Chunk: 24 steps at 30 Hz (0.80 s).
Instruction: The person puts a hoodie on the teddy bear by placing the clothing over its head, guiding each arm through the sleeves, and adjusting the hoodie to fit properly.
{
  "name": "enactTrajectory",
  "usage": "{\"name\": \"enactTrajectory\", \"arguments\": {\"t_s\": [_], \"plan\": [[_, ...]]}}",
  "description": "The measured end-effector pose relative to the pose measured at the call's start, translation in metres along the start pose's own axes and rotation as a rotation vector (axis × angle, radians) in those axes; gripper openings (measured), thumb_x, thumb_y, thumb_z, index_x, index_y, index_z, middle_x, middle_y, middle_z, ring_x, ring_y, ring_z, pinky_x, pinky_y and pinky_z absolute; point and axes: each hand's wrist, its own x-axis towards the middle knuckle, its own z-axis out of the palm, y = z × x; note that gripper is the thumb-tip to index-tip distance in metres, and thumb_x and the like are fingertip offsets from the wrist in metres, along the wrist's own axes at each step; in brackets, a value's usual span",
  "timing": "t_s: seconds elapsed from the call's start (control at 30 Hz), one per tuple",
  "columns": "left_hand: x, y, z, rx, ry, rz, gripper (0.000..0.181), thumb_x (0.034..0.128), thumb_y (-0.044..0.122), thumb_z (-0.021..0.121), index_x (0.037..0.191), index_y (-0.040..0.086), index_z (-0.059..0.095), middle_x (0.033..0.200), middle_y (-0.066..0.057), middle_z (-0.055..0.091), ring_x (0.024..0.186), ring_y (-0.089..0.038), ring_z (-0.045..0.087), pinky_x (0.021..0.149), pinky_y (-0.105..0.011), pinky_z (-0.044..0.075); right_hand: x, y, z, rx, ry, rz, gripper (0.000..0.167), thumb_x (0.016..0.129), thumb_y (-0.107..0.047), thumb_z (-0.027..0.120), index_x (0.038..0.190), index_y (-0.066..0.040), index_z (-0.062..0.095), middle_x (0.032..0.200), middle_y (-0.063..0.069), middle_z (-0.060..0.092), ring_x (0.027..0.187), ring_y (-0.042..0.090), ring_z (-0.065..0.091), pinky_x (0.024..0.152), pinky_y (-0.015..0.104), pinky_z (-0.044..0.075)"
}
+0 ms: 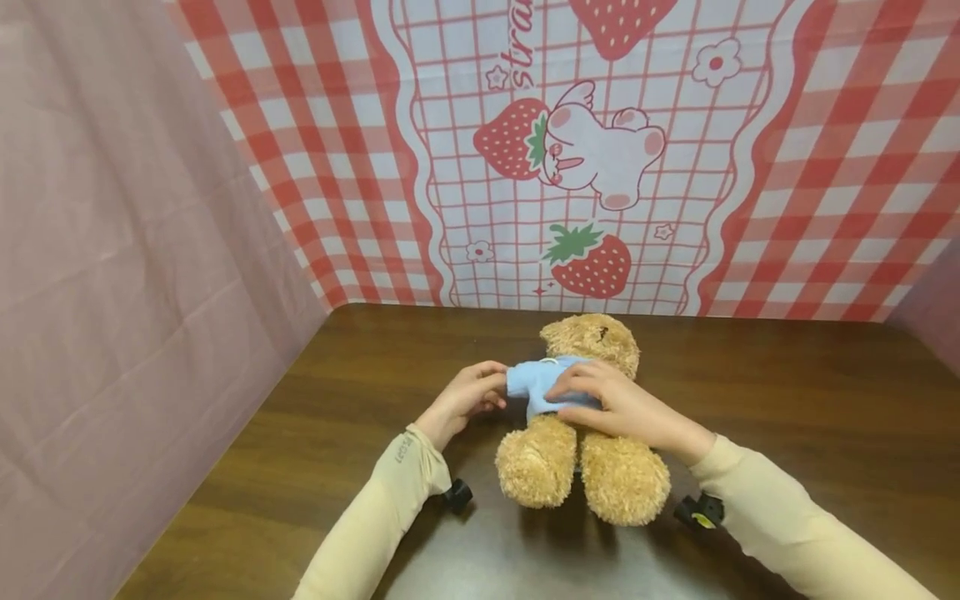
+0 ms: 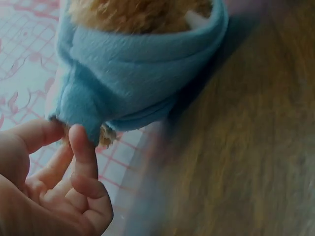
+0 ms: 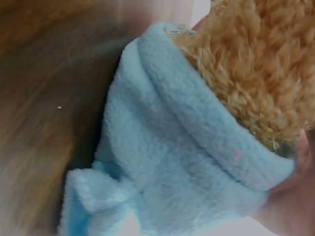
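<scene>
A tan plush teddy bear (image 1: 536,471) in a blue fleece shirt (image 1: 538,387) lies on its back, its head away from me and its feet toward me. With thumb and finger my left hand (image 1: 471,396) pinches the cuff of the left-side sleeve (image 2: 81,108); a little fur shows at the cuff. My right hand (image 1: 618,404) rests across the bear's belly and shirt, fingers extended. It covers the other sleeve in the head view. Close up in the right wrist view are the shirt hem (image 3: 211,115) and fur above it.
The bear lies on a dark brown wooden table (image 1: 787,400). Behind the table hangs a red-and-white checked cloth (image 1: 330,150) with strawberry prints. A pinkish curtain (image 1: 135,250) hangs along the left side. Small black devices (image 1: 457,496) sit at both wrists.
</scene>
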Motion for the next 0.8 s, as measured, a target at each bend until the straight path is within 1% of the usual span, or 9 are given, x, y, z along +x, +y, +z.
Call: {"name": "enactTrajectory", "arguments": {"t_s": [0.07, 0.13, 0.23, 0.3, 0.4, 0.5, 0.63, 0.7, 0.8], "plan": [[-0.002, 0.003, 0.004, 0.034, 0.039, 0.049, 0.031, 0.0828, 0.011, 0.058, 0.111, 0.000, 0.057, 0.070, 0.005, 0.060, 0.050, -0.006, 0.054, 0.050, -0.019, 0.038, 0.004, 0.000, 0.001, 0.002, 0.000, 0.061, 0.021, 0.091, -0.017, 0.054, 0.110, -0.017, 0.063, 0.112, -0.002, 0.057, 0.111, 0.020, 0.050, 0.093, 0.043, 0.039], [-0.004, 0.005, 0.007, 0.075, 0.064, 0.120, 0.032, 0.0811, 0.007, 0.057, 0.113, 0.000, 0.058, 0.074, 0.002, 0.062, 0.052, -0.007, 0.054, 0.052, -0.021, 0.040, 0.008, 0.001, 0.002, -0.006, 0.008, 0.112, 0.023, 0.093, -0.012, 0.051, 0.113, -0.014, 0.061, 0.116, 0.002, 0.056, 0.112, 0.022, 0.050, 0.092, 0.043, 0.041], [-0.006, 0.008, 0.013, 0.149, 0.088, 0.255, 0.034, 0.0782, -0.001, 0.055, 0.113, -0.002, 0.058, 0.081, -0.009, 0.063, 0.056, -0.008, 0.054, 0.057, -0.026, 0.047, 0.015, 0.004, 0.004, -0.022, 0.015, 0.157, 0.026, 0.091, -0.009, 0.053, 0.116, -0.010, 0.061, 0.117, 0.007, 0.057, 0.110, 0.025, 0.053, 0.089, 0.043, 0.044], [-0.006, 0.009, 0.015, 0.215, 0.103, 0.325, 0.035, 0.0774, -0.004, 0.055, 0.112, -0.002, 0.059, 0.084, -0.015, 0.063, 0.059, -0.007, 0.054, 0.059, -0.028, 0.050, 0.018, 0.005, 0.005, -0.025, 0.008, 0.174, 0.027, 0.090, -0.010, 0.054, 0.116, -0.010, 0.061, 0.116, 0.008, 0.058, 0.109, 0.025, 0.054, 0.087, 0.043, 0.045], [-0.008, 0.010, 0.019, 0.365, 0.136, 0.421, 0.034, 0.0792, -0.002, 0.058, 0.113, 0.002, 0.061, 0.086, -0.016, 0.064, 0.061, -0.007, 0.055, 0.058, -0.024, 0.050, 0.018, 0.007, 0.004, 0.002, -0.004, 0.202, 0.027, 0.091, -0.011, 0.054, 0.117, -0.011, 0.062, 0.117, 0.009, 0.058, 0.111, 0.027, 0.053, 0.088, 0.044, 0.044], [-0.014, 0.012, 0.023, 0.605, 0.169, 0.561, 0.033, 0.0825, 0.002, 0.061, 0.115, 0.009, 0.062, 0.087, -0.008, 0.065, 0.066, -0.009, 0.058, 0.061, -0.019, 0.048, 0.015, 0.009, 0.001, 0.078, -0.008, 0.248, 0.028, 0.091, -0.013, 0.055, 0.117, -0.011, 0.062, 0.121, 0.009, 0.058, 0.111, 0.027, 0.053, 0.086, 0.042, 0.045], [-0.021, 0.016, 0.029, 0.835, 0.213, 0.766, 0.034, 0.0842, 0.005, 0.062, 0.117, 0.011, 0.062, 0.088, -0.005, 0.062, 0.075, -0.012, 0.059, 0.067, -0.021, 0.048, 0.011, 0.011, -0.003, 0.170, -0.006, 0.302, 0.027, 0.090, -0.015, 0.056, 0.116, -0.011, 0.062, 0.120, 0.009, 0.059, 0.094, 0.018, 0.056, 0.075, 0.031, 0.046], [-0.024, 0.018, 0.031, 0.872, 0.220, 0.809, 0.034, 0.0838, 0.005, 0.062, 0.117, 0.011, 0.062, 0.089, -0.005, 0.062, 0.075, -0.012, 0.058, 0.067, -0.021, 0.048, 0.011, 0.012, -0.004, 0.195, 0.002, 0.319, 0.027, 0.089, -0.016, 0.058, 0.114, -0.010, 0.063, 0.114, 0.007, 0.061, 0.083, 0.014, 0.055, 0.068, 0.026, 0.045], [-0.026, 0.019, 0.034, 0.921, 0.230, 0.837, 0.030, 0.0829, 0.006, 0.064, 0.113, 0.010, 0.064, 0.088, -0.004, 0.063, 0.073, -0.011, 0.058, 0.065, -0.021, 0.047, 0.014, 0.012, -0.003, 0.183, 0.030, 0.344, 0.023, 0.085, -0.017, 0.063, 0.107, -0.011, 0.067, 0.092, 0.003, 0.065, 0.066, 0.010, 0.049, 0.057, 0.023, 0.041]]}}
